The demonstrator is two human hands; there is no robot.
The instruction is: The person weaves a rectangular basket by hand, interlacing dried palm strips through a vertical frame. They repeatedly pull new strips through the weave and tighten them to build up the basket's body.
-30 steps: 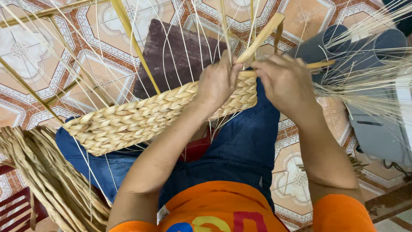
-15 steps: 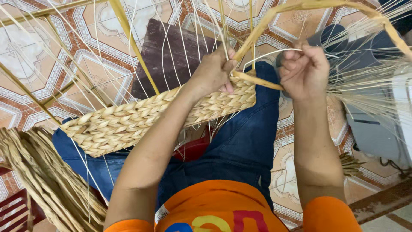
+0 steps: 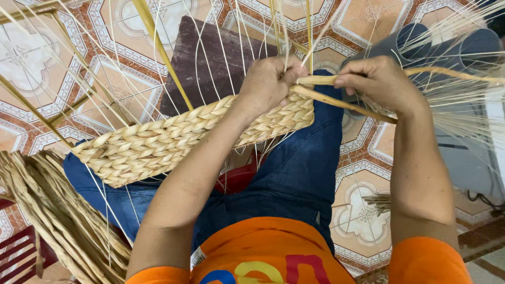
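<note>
A long woven straw band [image 3: 158,142] of plaited rows lies across my lap, over blue jeans. My left hand [image 3: 271,84] grips its right end, fingers closed on the weave and on thin upright straw spokes [image 3: 286,31]. My right hand [image 3: 379,84] is closed on a flat yellow straw strand [image 3: 336,102] that runs from the band's end out to the right. The two hands are close together, almost touching at the band's edge.
A bundle of loose dried straw [image 3: 47,215] lies at the lower left. A dark brown cushion [image 3: 210,58] rests on the patterned tile floor [image 3: 31,31] ahead. Grey pipes [image 3: 442,42] and a fan of thin straw fibres [image 3: 463,100] sit at the right.
My right hand has come down and left from its raised pull, bringing the strand back toward the band's end. My left hand stays on the weave.
</note>
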